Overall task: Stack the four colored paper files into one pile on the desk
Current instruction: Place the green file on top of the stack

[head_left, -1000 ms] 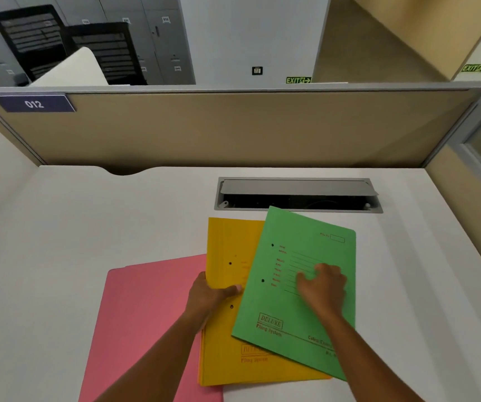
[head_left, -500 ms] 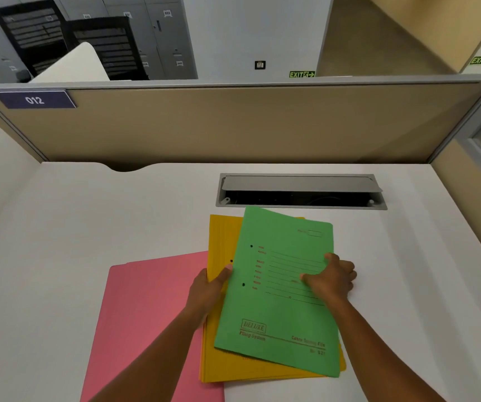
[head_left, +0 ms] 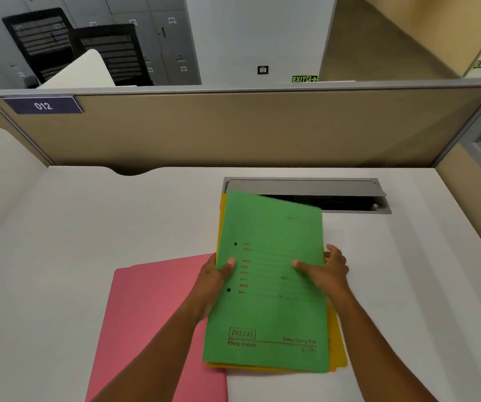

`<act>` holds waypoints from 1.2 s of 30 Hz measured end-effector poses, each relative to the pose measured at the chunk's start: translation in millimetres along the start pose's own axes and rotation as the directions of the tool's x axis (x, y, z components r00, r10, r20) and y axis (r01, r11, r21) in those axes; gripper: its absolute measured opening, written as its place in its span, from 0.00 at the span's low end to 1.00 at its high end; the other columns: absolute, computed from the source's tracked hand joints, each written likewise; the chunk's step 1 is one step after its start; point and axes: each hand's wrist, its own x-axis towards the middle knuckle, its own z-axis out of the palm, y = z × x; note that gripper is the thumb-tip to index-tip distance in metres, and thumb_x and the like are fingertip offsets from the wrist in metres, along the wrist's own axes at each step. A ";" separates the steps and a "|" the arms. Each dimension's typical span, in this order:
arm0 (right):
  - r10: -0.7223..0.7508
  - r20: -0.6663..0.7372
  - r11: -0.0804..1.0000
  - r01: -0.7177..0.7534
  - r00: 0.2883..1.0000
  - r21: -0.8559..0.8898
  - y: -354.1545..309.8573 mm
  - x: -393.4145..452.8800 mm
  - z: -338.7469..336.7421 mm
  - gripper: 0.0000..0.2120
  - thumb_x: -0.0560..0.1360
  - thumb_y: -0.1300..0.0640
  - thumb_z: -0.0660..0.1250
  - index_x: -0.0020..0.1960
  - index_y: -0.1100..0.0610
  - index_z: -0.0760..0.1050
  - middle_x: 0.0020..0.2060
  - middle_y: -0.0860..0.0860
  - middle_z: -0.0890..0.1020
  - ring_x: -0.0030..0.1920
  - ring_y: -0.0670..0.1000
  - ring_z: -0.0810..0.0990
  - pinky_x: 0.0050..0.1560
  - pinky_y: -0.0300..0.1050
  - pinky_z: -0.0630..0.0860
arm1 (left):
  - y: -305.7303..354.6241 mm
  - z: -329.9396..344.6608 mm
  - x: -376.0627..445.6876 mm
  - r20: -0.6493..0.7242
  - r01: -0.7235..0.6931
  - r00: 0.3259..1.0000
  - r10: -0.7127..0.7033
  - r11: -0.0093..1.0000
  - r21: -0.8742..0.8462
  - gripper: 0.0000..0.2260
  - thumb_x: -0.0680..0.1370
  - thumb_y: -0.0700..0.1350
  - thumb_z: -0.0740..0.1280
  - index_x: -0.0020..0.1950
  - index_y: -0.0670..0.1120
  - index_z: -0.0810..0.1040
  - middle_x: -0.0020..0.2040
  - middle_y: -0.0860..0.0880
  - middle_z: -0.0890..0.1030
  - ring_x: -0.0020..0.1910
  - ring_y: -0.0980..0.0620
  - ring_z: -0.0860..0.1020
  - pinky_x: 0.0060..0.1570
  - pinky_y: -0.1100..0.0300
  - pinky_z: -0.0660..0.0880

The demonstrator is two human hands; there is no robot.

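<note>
A green file [head_left: 271, 309] lies squarely on top of a yellow file [head_left: 337, 338], of which only thin edges show at the right, bottom and left. My left hand [head_left: 214, 275] grips the left edge of these files, thumb on the green cover. My right hand [head_left: 325, 271] grips their right edge, thumb also on top. The far end of the pair is tilted up off the white desk [head_left: 88, 233]. A pink file [head_left: 146, 320] lies flat on the desk to the left, partly under my left arm and the held files. A fourth file is not visible.
A grey cable tray [head_left: 306, 188] with an open slot is set into the desk just beyond the files. A tan partition [head_left: 233, 129] closes the back, another panel the right side. Bare desk surface stretches to the left and right.
The green file has turned from slanted to aligned over the yellow one. Both hands moved from resting on the files to gripping their side edges, and the pair's far end has lifted.
</note>
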 end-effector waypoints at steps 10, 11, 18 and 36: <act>-0.348 -0.077 0.839 0.347 0.934 0.420 -91.1 -16.1 -91.2 0.24 0.66 0.60 0.77 0.57 0.45 0.73 0.56 0.48 0.82 0.54 0.50 0.81 0.56 0.48 0.76 | 80.1 8.5 5.3 0.098 -0.349 0.926 0.365 0.925 -0.148 0.20 0.76 0.46 0.68 0.67 0.44 0.74 0.59 0.48 0.83 0.56 0.48 0.83 0.48 0.59 0.80; -0.369 -0.084 0.827 0.368 0.926 0.426 -93.0 -18.1 -93.6 0.23 0.67 0.62 0.76 0.55 0.45 0.73 0.55 0.48 0.82 0.54 0.49 0.81 0.55 0.48 0.77 | 82.9 9.5 6.2 0.100 -0.361 0.921 0.376 0.922 -0.141 0.21 0.75 0.46 0.69 0.67 0.44 0.73 0.60 0.48 0.83 0.56 0.48 0.82 0.48 0.60 0.80; -0.372 -0.018 0.890 0.362 0.928 0.277 -66.0 -23.5 -83.6 0.28 0.68 0.63 0.75 0.65 0.51 0.71 0.52 0.44 0.82 0.50 0.41 0.79 0.54 0.45 0.75 | 68.4 12.0 9.3 0.116 -0.366 0.923 0.368 0.930 -0.035 0.25 0.71 0.42 0.75 0.66 0.43 0.73 0.59 0.45 0.83 0.57 0.48 0.82 0.50 0.57 0.81; -0.299 0.305 0.944 0.233 0.904 0.235 -100.7 -22.7 15.4 0.17 0.73 0.54 0.72 0.59 0.56 0.74 0.54 0.52 0.82 0.52 0.51 0.82 0.50 0.44 0.78 | 8.8 -82.6 -8.1 -0.355 -0.241 0.918 0.179 0.961 -0.139 0.15 0.80 0.45 0.64 0.64 0.41 0.73 0.55 0.36 0.83 0.49 0.35 0.84 0.44 0.40 0.82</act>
